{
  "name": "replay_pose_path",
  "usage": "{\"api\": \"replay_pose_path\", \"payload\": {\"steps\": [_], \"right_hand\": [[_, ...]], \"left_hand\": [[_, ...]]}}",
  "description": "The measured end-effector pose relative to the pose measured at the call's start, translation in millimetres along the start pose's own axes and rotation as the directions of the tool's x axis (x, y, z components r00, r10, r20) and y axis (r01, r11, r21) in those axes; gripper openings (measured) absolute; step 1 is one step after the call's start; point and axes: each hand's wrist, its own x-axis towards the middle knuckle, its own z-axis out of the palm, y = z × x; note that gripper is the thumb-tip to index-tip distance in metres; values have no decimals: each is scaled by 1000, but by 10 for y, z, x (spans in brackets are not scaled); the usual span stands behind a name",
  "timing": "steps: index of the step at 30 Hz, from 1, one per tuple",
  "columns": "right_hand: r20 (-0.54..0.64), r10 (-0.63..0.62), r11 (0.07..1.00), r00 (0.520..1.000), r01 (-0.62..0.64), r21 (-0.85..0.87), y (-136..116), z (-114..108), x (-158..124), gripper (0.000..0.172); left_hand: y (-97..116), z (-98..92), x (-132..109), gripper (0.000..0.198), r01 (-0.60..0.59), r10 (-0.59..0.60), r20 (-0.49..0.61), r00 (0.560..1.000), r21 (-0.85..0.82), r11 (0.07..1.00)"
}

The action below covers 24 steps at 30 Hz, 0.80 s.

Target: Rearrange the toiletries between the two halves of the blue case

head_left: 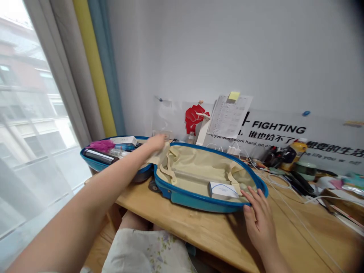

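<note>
An open blue suitcase (pixel 193 203) with a cream lining lies on the wooden desk. My left hand (pixel 157 142) reaches over the hinge side and is closed on a cream fabric flap (pixel 159 156) between the two halves; its fingertips are slightly blurred. My right hand (pixel 260 214) rests at the right end of the near half, fingers apart and touching its rim. Inside that half sits a small white box (pixel 223 190), close to the right fingertips. Cream straps (pixel 167 172) hang along the lining.
The far-left half holds a white box (pixel 125 140), a pink bundle (pixel 101 145) and a black cylinder (pixel 100 156). A white lamp stand (pixel 202 131) is behind. Cables (pixel 298 220), a yellow bottle (pixel 294 153) and clutter lie right. Curtains (pixel 92 68) hang left.
</note>
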Motion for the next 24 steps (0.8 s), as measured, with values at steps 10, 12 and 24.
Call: {"api": "replay_pose_path", "payload": {"steps": [10,12,24], "right_hand": [[5,-64,993,998,64,-102,72,1,-16,38],[7,-86,990,996,86,-107,94,3,-16,38],[12,-104,990,994,105,-93,126,6,-50,39]], "left_hand": [[-1715,35,-121,58,288,-284,-56,957,274,917],[-1785,74,-43,58,233,-239,-19,971,311,921],[-1869,272,334,36,137,-178,82,981,360,923]]}}
